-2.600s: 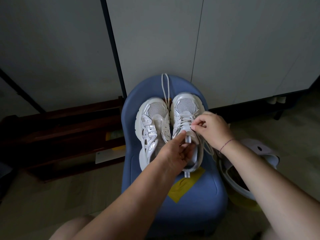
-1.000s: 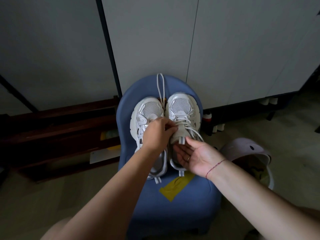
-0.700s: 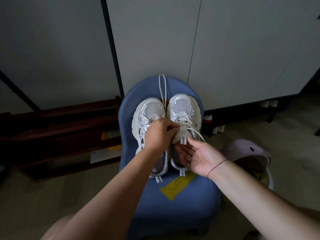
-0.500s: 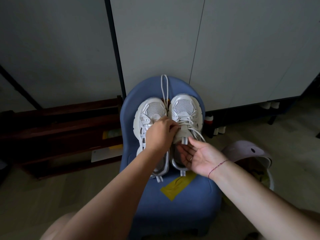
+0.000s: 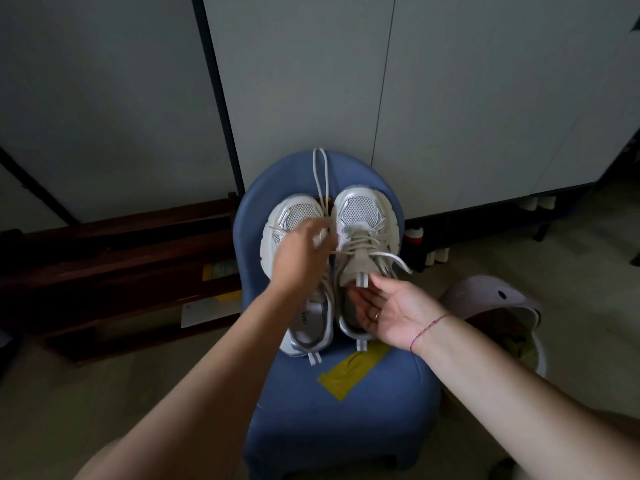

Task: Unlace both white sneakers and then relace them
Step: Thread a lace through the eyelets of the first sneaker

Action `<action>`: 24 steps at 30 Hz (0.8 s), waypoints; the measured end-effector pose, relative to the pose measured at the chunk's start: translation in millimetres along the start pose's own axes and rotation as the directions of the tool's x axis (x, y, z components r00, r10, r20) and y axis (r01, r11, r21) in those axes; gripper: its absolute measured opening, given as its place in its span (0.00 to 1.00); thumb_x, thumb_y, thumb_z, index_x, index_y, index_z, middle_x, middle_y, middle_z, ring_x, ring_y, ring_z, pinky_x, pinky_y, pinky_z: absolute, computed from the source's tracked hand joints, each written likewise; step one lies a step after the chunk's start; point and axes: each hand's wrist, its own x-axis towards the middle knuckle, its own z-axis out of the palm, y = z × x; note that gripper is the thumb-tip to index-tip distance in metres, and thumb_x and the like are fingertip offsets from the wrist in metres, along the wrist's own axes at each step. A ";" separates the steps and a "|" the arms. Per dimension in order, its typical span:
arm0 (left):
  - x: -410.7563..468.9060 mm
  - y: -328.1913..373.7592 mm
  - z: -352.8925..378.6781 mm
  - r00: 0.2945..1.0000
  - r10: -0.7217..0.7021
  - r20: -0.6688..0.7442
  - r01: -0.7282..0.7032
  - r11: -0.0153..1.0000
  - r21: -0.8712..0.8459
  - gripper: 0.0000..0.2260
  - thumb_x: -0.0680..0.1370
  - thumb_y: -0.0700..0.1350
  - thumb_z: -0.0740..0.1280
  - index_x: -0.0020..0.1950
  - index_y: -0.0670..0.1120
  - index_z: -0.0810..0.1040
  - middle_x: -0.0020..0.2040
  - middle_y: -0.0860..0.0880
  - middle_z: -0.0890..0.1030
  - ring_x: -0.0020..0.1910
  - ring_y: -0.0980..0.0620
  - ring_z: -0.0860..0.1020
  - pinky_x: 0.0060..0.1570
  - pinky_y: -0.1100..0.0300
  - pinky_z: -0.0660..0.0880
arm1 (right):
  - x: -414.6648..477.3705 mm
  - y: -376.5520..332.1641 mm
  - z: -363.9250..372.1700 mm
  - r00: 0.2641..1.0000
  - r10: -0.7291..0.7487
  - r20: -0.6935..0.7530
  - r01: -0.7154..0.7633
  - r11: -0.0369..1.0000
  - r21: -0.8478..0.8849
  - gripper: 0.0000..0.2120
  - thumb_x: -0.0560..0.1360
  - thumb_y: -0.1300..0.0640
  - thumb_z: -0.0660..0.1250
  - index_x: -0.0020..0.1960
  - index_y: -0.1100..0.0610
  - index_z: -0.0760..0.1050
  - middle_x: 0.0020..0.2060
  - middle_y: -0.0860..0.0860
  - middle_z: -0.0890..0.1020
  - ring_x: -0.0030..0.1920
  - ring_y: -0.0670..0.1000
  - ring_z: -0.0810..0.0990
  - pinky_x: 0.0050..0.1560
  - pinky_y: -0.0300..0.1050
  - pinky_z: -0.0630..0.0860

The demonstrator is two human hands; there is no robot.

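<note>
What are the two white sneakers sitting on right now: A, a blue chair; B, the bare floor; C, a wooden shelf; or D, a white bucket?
A: the left sneaker and the right sneaker lie side by side on the seat of the blue chair, toes toward its back.

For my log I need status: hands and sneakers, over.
Left hand blurred over left sneaker, grip unclear. Right hand open, palm up, at right sneaker, laced. Loose lace on chair back.
</note>
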 end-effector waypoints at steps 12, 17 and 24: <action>1.5 -3.2 -11.6 0.995 -0.077 -0.056 0.083 0.991 0.109 0.05 0.77 0.43 0.68 0.46 0.43 0.84 0.41 0.45 0.84 0.42 0.46 0.80 0.37 0.57 0.71 | -2.1 -2.4 0.7 1.000 0.012 0.005 -0.012 1.000 0.003 0.09 0.78 0.55 0.62 0.42 0.58 0.75 0.29 0.51 0.83 0.38 0.48 0.80 0.37 0.39 0.72; 11.9 -24.5 -40.1 0.924 -0.294 -0.245 0.342 0.922 0.183 0.11 0.79 0.48 0.64 0.58 0.47 0.81 0.54 0.44 0.83 0.51 0.42 0.79 0.42 0.58 0.68 | 0.3 -1.4 -0.5 1.000 0.012 0.010 -0.012 1.000 -0.004 0.08 0.78 0.55 0.62 0.45 0.58 0.75 0.30 0.50 0.83 0.38 0.47 0.81 0.31 0.37 0.74; -4.9 -0.2 1.5 0.959 0.052 0.280 -0.103 0.980 0.169 0.15 0.80 0.47 0.65 0.67 0.48 0.77 0.59 0.45 0.82 0.57 0.45 0.79 0.54 0.54 0.74 | -3.3 -1.4 3.1 1.000 0.009 -0.014 -0.009 1.000 0.003 0.10 0.78 0.55 0.63 0.41 0.58 0.75 0.33 0.52 0.81 0.40 0.49 0.79 0.36 0.40 0.73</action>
